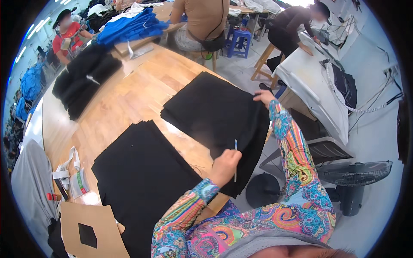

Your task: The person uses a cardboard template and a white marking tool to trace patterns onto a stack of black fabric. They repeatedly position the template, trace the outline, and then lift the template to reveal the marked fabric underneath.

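Observation:
A stack of black fabric pieces [202,107] lies on the wooden table in front of me, its right part hanging at the table's edge. My left hand [226,167] is closed over the lower part of this stack, with a thin white-and-blue pen [235,148] at its fingers. Up at the far right corner, my right hand [264,98] pinches the cloth's edge between thumb and fingers. A second black fabric pile [137,167] lies to the left, under my left forearm's side.
A brown cardboard template [103,223] with a cut-out overlaps the left pile. Beside it are a clear packet [79,182] and white straps. Another black bundle [88,79] sits at the far left. A fan [355,180] stands right; people work beyond the wooden table [129,103].

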`<action>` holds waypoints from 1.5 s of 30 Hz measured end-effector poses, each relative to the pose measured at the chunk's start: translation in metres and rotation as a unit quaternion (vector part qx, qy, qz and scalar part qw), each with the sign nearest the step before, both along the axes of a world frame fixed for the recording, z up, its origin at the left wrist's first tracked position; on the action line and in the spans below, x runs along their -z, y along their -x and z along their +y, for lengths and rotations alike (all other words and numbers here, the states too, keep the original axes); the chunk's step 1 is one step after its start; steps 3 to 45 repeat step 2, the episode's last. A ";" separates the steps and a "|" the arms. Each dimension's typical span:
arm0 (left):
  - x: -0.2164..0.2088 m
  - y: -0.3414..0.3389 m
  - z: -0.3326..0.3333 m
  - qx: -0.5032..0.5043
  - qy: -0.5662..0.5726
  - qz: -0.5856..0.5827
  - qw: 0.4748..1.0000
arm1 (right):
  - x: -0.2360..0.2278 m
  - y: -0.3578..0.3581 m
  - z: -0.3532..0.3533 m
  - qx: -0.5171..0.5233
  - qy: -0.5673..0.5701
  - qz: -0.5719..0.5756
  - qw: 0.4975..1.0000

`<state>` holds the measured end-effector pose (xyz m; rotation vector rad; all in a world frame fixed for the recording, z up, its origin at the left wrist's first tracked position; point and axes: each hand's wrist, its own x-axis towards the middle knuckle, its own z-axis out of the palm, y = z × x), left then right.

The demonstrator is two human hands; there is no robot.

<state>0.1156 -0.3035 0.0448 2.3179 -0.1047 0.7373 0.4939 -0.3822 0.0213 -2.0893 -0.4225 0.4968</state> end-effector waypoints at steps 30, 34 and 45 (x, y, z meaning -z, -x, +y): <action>0.006 -0.010 -0.031 0.062 0.020 0.040 0.997 | 0.029 -0.037 -0.051 0.027 0.030 -0.022 0.999; 0.006 -0.010 -0.031 0.062 0.020 0.040 0.997 | 0.029 -0.037 -0.051 0.027 0.030 -0.022 0.999; 0.006 -0.010 -0.031 0.062 0.020 0.040 0.997 | 0.029 -0.037 -0.051 0.027 0.030 -0.022 0.999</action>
